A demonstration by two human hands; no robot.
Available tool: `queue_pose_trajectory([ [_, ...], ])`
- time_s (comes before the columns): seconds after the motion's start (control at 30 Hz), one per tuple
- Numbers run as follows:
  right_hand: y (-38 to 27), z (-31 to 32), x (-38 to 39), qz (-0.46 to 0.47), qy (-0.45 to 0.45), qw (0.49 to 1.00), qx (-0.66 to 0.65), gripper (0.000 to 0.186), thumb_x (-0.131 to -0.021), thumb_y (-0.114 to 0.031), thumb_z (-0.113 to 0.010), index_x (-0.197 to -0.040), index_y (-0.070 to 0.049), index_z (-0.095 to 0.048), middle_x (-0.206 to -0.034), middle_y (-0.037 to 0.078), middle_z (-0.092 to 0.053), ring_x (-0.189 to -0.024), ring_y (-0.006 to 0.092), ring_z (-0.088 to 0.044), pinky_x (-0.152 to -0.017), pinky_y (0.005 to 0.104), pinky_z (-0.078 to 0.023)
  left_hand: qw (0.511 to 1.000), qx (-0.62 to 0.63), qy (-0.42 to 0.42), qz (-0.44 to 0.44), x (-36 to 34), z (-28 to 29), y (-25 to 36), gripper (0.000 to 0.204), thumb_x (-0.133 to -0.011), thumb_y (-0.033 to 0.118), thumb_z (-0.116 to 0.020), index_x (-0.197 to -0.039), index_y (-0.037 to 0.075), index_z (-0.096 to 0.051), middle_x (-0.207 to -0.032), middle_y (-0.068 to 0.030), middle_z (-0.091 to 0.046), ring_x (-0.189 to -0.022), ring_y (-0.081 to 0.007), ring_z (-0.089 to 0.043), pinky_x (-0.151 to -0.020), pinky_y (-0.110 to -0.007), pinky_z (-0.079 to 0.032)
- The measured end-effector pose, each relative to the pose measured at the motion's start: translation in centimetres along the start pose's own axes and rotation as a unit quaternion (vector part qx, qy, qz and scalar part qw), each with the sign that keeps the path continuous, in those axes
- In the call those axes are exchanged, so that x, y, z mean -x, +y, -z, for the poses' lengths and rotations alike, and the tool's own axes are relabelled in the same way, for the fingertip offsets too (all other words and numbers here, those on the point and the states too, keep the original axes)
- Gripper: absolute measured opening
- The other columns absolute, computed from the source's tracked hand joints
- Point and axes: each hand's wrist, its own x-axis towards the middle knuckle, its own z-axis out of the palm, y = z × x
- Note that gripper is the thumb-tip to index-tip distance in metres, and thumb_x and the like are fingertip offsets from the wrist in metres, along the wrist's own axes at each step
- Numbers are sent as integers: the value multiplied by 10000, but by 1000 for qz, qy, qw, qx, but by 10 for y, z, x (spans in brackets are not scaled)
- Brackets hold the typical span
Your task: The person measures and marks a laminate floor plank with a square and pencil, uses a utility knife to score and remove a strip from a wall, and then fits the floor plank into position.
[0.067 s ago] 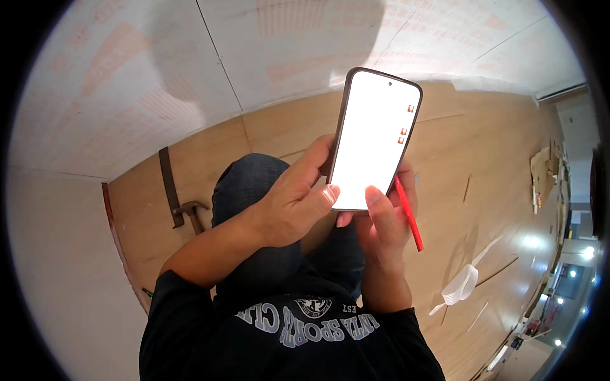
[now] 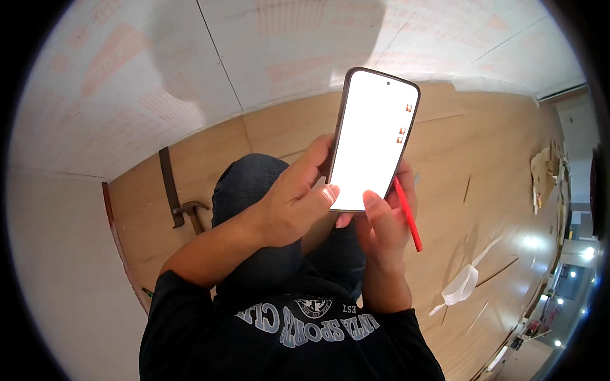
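A smartphone (image 2: 372, 136) with a dark frame and a glowing white screen is held upright in front of me, its top leaning slightly right. My left hand (image 2: 295, 193) grips the phone's lower left side, thumb over the bottom left corner of the screen. On the other side, my right hand (image 2: 384, 219) supports the lower right edge, its thumb at the screen's bottom. A red pencil or pen (image 2: 408, 216) is also tucked in my right hand, slanting down beside the phone. The fingers behind the phone are mostly hidden.
On the wooden floor (image 2: 438, 146) to the left lie a claw hammer (image 2: 192, 213) and a dark flat metal bar (image 2: 169, 184). A white plastic item (image 2: 462, 284) and thin strips lie at right. Printed white wall panels (image 2: 273, 44) rise ahead; brown scraps (image 2: 541, 171) sit far right.
The phone has shifted very slightly left, with my right thumb and the red pencil or pen moving along with it. Otherwise the scene looks the same.
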Motion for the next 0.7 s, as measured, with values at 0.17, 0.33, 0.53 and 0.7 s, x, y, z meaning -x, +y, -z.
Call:
queue_pose_trajectory([
  [0.17,1,-2,2,-11,-15,999,49,645,-919,-125,-634,-1462,66,-343,-1134,207,-640,-781,230,-685,-593,299,-577,999,1,28,27,0,0,3,551,-975,54,-461,-1498,-44,-316,-1208,-124,-558,-898,-144,-581,-802,-312,-521],
  [0.33,4,-3,4,26,-6,999,37,670,-900,-143,-633,-1459,72,-332,-1145,221,-632,-762,234,-680,-646,332,-583,996,-74,39,16,-2,-1,1,512,-984,54,-473,-1472,-28,-339,-1181,-119,-557,-861,-132,-574,-758,-298,-522],
  [0.53,-1,-1,3,19,-26,999,37,625,-892,-132,-597,-1419,89,-347,-1119,250,-637,-706,241,-677,-642,320,-582,1000,20,-2,2,1,3,3,500,-987,61,-447,-1466,-39,-345,-1152,-120,-564,-817,-138,-561,-749,-308,-520],
  [0.7,-2,-5,3,11,-13,999,29,614,-887,-128,-587,-1410,91,-351,-1111,254,-645,-702,245,-683,-613,307,-586,999,34,4,-2,0,4,1,493,-990,64,-407,-1467,-47,-349,-1132,-118,-568,-813,-146,-566,-746,-313,-521],
])
